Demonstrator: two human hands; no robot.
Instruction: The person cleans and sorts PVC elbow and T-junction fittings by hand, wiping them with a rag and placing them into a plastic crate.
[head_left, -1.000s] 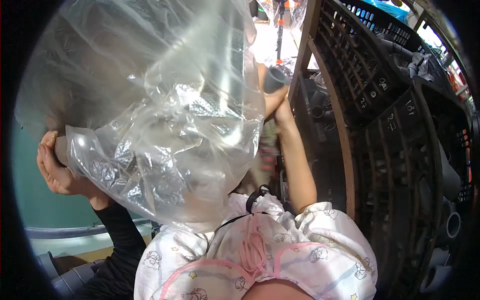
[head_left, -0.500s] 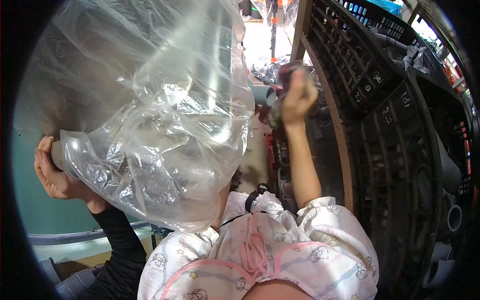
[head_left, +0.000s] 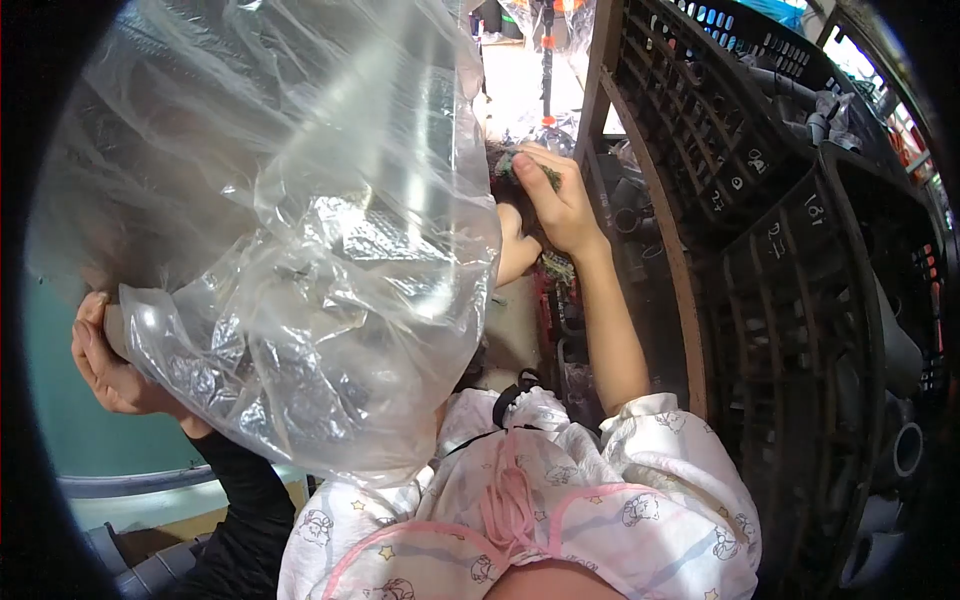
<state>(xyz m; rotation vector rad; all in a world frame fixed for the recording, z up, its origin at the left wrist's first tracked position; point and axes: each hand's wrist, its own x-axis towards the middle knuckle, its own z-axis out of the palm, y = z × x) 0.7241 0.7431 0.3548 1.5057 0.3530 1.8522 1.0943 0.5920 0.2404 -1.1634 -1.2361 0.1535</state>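
My right hand (head_left: 562,203) is raised at the upper middle, fingers curled around a crumpled dark-green rag (head_left: 540,172). Close beside it, part of my left hand (head_left: 515,248) shows past the edge of a large clear plastic bag (head_left: 330,300). The bag hides most of that hand and its forearm, so its grip does not show. A dark thing lies between the two hands, too covered to make out. At the far left, another person's hand (head_left: 110,360) in a black sleeve grips a grey rim at the bag's lower corner.
Black plastic crates (head_left: 790,260) with grey pipe fittings (head_left: 908,448) stand close on my right, behind a wooden post (head_left: 672,240). A green surface (head_left: 60,380) is at the left, above grey pipes (head_left: 150,570). A bright area lies ahead.
My right hand has moved slightly left and down with the rag. My left hand has come into sight beside the bag. The other person's hand stays at the bag's corner.
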